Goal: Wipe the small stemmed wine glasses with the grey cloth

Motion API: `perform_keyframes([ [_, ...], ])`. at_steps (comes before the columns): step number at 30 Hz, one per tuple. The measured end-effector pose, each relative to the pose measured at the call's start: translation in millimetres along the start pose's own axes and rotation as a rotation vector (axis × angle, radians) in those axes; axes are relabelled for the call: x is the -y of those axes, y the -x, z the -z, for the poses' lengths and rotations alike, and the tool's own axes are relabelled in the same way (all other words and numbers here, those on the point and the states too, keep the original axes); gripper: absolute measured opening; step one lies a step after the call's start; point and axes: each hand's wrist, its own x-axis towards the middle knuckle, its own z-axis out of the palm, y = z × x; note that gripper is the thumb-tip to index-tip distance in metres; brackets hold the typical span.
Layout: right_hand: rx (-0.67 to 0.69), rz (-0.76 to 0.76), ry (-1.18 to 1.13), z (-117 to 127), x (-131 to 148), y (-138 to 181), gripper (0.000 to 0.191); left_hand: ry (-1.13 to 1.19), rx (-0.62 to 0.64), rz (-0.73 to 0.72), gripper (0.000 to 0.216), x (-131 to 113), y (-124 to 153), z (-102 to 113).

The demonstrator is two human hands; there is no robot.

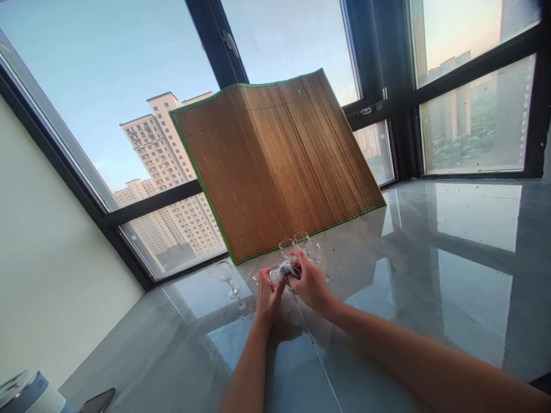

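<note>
In front of the brown mat's (275, 172) lower edge, the left hand (267, 298) curls around a clear glass (274, 276) and the right hand (312, 285) closes its fingers on a white cloth (284, 268) against it; a gentle grip, turning glass against cloth, should work best. Its long axis and pointing direction cannot be told behind the fingers. Near the mat's lower-left corner, a stemmed goblet (224, 272) stands bowl up.
</note>
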Motion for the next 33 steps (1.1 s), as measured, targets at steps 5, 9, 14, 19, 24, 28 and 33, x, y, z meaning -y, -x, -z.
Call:
perform_keyframes([
  [5, -0.013, -0.057, -0.002, 2.8, 1.3, -2.1, 0.042, -0.061, 0.046, -0.098, 0.055, 0.3, 1.8, -1.7],
  [9, 0.056, -0.105, -0.076, 2.7, 1.1, -2.5, 0.039, -0.117, -0.019, -0.068, 0.050, -0.1, -1.9, -3.3],
  [14, 0.110, -0.056, -0.098, -0.7, 1.4, -0.1, 0.042, -0.200, -0.081, -0.008, 0.043, -1.6, -6.1, -3.5],
  [19, 0.100, -0.037, -0.070, -1.6, 3.1, 2.1, 0.047, -0.411, -0.145, -0.027, 0.049, -9.3, -3.9, 1.0],
  [24, 0.060, -0.003, -0.089, -3.4, 0.3, 0.7, 0.045, -0.538, -0.183, -0.128, 0.043, -12.4, -3.4, 2.3],
  [28, 0.048, 0.003, -0.090, -4.7, -0.9, -0.2, 0.044, -0.537, -0.184, -0.178, 0.038, -9.7, -4.9, 0.0],
  [33, 0.070, 0.006, -0.107, 0.4, 7.0, 0.7, 0.038, -0.458, -0.181, -0.188, 0.017, -11.2, -2.6, 0.1],
])
